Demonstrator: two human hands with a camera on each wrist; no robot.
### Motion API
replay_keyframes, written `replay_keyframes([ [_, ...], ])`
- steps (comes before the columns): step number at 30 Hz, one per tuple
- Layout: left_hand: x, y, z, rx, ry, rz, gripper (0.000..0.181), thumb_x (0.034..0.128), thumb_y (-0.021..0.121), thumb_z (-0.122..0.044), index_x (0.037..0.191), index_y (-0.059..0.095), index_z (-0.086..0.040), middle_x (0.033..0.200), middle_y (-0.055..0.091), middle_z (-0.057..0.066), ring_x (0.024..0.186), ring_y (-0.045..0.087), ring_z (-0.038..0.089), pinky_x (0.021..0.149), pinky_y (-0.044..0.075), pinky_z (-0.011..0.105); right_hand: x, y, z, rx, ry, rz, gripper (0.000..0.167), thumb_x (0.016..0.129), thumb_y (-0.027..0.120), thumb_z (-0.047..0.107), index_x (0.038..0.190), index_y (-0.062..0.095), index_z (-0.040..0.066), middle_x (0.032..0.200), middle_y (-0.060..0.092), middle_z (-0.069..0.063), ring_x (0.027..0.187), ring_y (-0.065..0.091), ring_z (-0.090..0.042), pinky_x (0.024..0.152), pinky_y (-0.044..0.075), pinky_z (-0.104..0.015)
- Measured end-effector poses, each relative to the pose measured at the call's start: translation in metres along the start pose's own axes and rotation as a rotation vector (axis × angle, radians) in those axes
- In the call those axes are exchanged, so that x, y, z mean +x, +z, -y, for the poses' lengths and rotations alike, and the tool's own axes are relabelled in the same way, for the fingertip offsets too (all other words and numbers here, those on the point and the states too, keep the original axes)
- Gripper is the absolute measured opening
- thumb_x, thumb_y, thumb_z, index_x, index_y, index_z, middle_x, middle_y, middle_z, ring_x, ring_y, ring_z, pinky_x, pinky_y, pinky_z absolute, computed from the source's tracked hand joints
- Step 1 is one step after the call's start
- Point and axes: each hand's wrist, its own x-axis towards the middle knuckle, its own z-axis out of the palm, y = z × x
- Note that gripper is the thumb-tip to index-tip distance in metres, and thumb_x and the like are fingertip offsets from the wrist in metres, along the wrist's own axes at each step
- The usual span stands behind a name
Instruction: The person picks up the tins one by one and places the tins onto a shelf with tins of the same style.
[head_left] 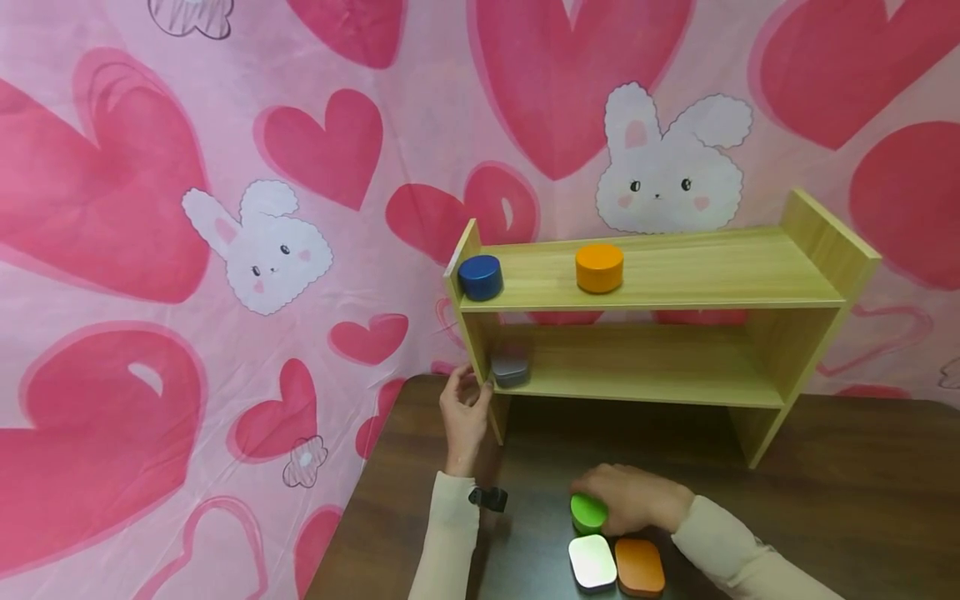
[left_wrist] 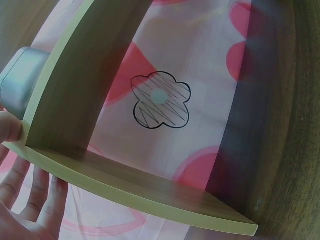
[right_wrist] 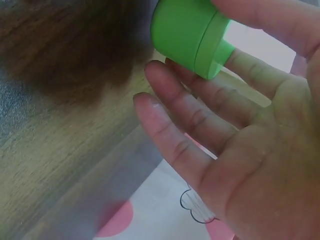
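A small wooden shelf point(head_left: 637, 358) stands on the table against the backdrop. My left hand point(head_left: 465, 408) grips its left side panel near the lower board, the thumb on the front edge and the other fingers along the outer face. Close by that thumb, a grey tin point(head_left: 511, 369) sits at the left end of the lower board. My right hand point(head_left: 632, 498) pinches a green round tin point(head_left: 588, 512) between thumb and index finger, the other fingers extended in the right wrist view. Whether this tin touches the table cannot be told. Just nearer lie a white square tin point(head_left: 592, 562) and an orange square tin point(head_left: 640, 567).
On the top board are a blue round tin point(head_left: 481, 277) at the left end and an orange round tin point(head_left: 599, 267) left of the middle. Raised side panels point(head_left: 832, 242) bound the shelf. Behind hangs a pink backdrop point(head_left: 420, 125) with hearts and rabbits.
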Motion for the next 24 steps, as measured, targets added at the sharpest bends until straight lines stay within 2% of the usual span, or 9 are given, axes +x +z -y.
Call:
replay_keyframes([
  [5, 0.0, 0.0, 0.001, -0.004, 0.008, 0.004, 0.032, 0.0891, 0.072, 0.009, 0.121, 0.067, 0.009, 0.113, 0.068, 0.031, 0.104, 0.065, 0.04, 0.091, 0.057, 0.064, -0.003, -0.004, -0.002, 0.025, 0.043, -0.024, 0.046, 0.072, 0.085, 0.01, 0.115, 0.071, 0.015, 0.107, 0.068, 0.005, 0.088, 0.053, -0.008, 0.071, 0.046, -0.027],
  [9, 0.0, -0.001, -0.002, 0.0, 0.013, 0.003, 0.033, 0.0889, 0.073, 0.008, 0.121, 0.067, 0.009, 0.113, 0.068, 0.031, 0.104, 0.065, 0.039, 0.091, 0.057, 0.064, -0.006, -0.007, -0.004, 0.036, 0.042, -0.057, 0.052, 0.073, 0.085, 0.014, 0.123, 0.07, 0.009, 0.119, 0.071, -0.004, 0.095, 0.057, -0.012, 0.074, 0.048, -0.028],
  [16, -0.001, 0.0, -0.003, 0.011, 0.013, -0.002, 0.032, 0.0889, 0.073, 0.008, 0.121, 0.068, 0.008, 0.113, 0.069, 0.029, 0.103, 0.065, 0.038, 0.089, 0.06, 0.057, -0.011, -0.012, -0.007, 0.133, 0.013, -0.088, 0.048, 0.075, 0.085, 0.012, 0.118, 0.067, 0.013, 0.099, 0.065, 0.011, 0.075, 0.049, -0.002, 0.065, 0.043, -0.021],
  [24, -0.001, 0.0, -0.003, -0.003, 0.021, 0.0, 0.032, 0.0885, 0.072, 0.009, 0.12, 0.067, 0.01, 0.112, 0.069, 0.031, 0.102, 0.066, 0.041, 0.088, 0.06, 0.057, -0.018, -0.018, -0.005, 0.102, 0.024, -0.112, 0.048, 0.077, 0.085, 0.017, 0.121, 0.067, 0.019, 0.103, 0.066, 0.012, 0.078, 0.048, -0.001, 0.067, 0.04, -0.023],
])
